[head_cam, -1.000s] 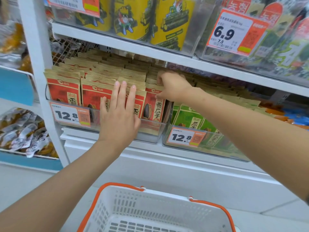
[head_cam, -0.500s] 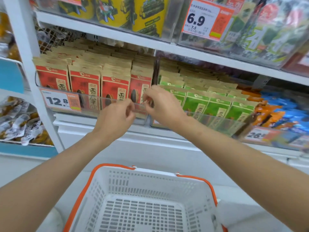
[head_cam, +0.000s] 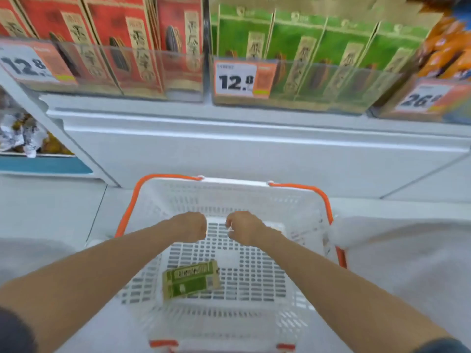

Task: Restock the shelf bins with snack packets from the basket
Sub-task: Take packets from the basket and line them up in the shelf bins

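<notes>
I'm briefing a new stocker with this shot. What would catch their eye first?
Likely the white basket with orange handles, low centre, one green packet lying flat inside. The left hand and right hand hang over it, fingers curled, holding nothing. Above, red packets and green packets stand in clear shelf bins.

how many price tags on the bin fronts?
3 white-and-orange paper price tags: left tag on the clear red-packet bin, middle tag on the green-packet bin, right tag on the orange-snack bin. Others may lie outside the frame.
</notes>
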